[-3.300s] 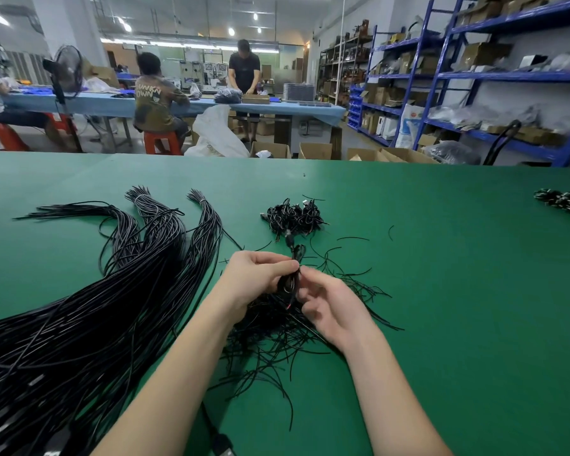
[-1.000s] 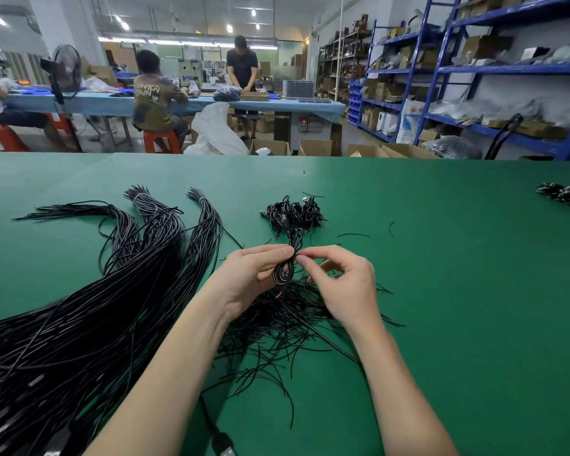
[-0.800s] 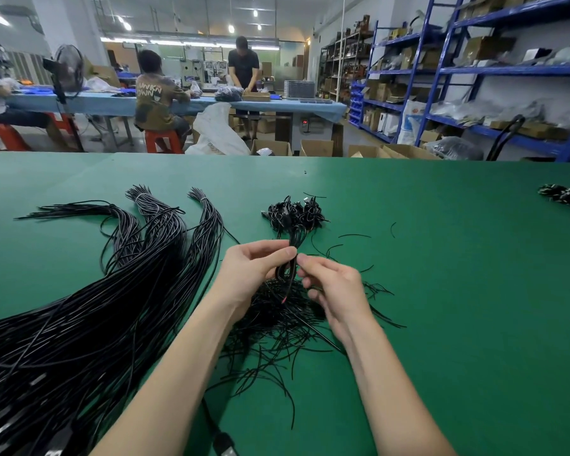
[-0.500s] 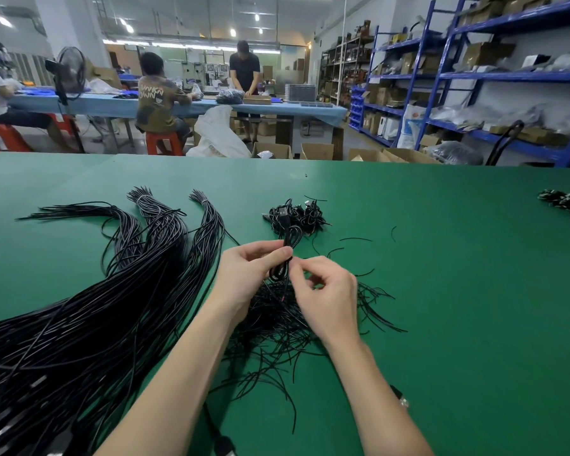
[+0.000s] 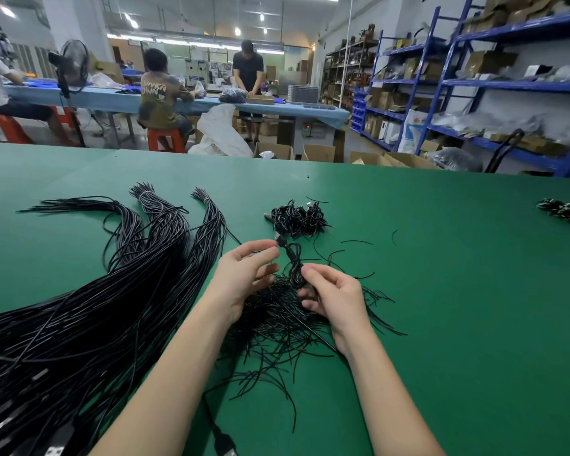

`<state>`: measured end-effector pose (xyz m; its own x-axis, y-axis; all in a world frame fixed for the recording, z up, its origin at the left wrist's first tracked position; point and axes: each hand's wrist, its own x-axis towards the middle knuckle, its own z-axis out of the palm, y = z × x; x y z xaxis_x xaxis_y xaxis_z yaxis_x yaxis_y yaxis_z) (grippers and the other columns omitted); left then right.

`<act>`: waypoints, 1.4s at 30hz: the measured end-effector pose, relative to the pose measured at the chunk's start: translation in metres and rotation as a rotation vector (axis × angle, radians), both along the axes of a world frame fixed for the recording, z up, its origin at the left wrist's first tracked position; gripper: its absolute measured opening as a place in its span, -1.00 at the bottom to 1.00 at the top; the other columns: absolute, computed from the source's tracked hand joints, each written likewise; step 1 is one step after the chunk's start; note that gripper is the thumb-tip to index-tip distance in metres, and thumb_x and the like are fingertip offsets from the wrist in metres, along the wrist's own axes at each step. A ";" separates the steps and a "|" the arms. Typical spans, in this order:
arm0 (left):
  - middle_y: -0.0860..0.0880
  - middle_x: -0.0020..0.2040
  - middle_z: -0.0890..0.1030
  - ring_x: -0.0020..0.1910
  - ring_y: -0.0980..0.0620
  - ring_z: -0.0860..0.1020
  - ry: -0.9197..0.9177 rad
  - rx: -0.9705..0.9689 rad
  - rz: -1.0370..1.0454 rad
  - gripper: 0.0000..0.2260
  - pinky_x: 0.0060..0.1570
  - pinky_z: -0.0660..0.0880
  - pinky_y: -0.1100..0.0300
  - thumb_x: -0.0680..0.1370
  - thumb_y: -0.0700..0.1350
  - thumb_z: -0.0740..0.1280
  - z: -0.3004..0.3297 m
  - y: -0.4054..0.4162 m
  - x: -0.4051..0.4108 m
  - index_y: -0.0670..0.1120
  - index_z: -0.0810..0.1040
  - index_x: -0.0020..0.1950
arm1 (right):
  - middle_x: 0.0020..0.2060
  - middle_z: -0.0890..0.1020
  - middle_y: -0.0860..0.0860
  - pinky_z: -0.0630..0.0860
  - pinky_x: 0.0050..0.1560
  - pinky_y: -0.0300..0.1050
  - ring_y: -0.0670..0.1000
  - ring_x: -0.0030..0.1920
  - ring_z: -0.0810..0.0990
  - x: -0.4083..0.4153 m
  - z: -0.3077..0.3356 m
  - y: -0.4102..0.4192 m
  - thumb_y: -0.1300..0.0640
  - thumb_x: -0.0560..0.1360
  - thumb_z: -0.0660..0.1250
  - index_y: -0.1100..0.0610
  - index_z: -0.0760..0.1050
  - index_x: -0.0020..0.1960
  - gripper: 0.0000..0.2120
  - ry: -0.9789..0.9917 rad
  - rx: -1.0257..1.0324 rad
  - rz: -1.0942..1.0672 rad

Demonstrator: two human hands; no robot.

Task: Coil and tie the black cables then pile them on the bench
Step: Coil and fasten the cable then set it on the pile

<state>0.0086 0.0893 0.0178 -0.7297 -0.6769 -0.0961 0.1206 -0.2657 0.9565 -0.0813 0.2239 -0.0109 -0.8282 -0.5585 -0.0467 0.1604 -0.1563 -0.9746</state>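
My right hand (image 5: 334,292) pinches a small coiled cable (image 5: 295,264) above the loose ties (image 5: 277,320); left hand (image 5: 246,274) open beside it. Finished pile (image 5: 298,217) just beyond. Smooth green surface (image 5: 441,291) right of it bare.

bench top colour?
Green, plain with no pattern; the bench shows clearly in the head view.

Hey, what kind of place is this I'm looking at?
Most likely a small factory or assembly workshop: a long green bench spread with black cables, blue shelves of cartons, and other workers at a far table.
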 end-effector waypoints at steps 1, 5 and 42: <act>-0.03 -0.06 0.69 -0.21 0.07 0.66 -0.010 -0.008 -0.005 -0.85 -0.24 0.59 0.30 0.53 -0.19 0.47 0.000 0.000 0.000 -0.09 0.68 0.09 | -0.30 0.71 -0.05 0.57 -0.36 -0.27 -0.09 -0.35 0.64 0.000 -0.001 0.001 0.18 0.55 0.48 0.12 0.70 0.00 -0.95 -0.011 -0.006 -0.005; -0.02 -0.04 0.72 -0.19 0.08 0.66 -0.050 -0.015 -0.010 -0.86 -0.24 0.58 0.29 0.55 -0.17 0.44 -0.004 0.002 -0.002 -0.08 0.66 0.11 | -0.23 0.75 -0.06 0.56 -0.39 -0.28 -0.07 -0.34 0.67 -0.005 0.000 0.003 0.18 0.55 0.48 0.14 0.67 0.07 -0.89 -0.055 -0.032 -0.036; 0.04 -0.14 0.71 -0.27 0.11 0.63 -0.130 -0.116 -0.067 -0.82 -0.23 0.56 0.27 0.59 -0.07 0.40 -0.006 0.003 -0.003 -0.12 0.64 0.14 | -0.25 0.68 -0.22 0.56 -0.15 -0.23 -0.25 -0.19 0.62 -0.002 -0.023 -0.007 0.01 0.53 0.38 -0.14 0.62 -0.11 -0.92 0.624 0.377 -0.311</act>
<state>0.0055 0.0926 0.0115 -0.7601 -0.6392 -0.1168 -0.0207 -0.1559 0.9876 -0.0836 0.2166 -0.0341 -0.8794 -0.3357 0.3376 -0.4298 0.2546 -0.8663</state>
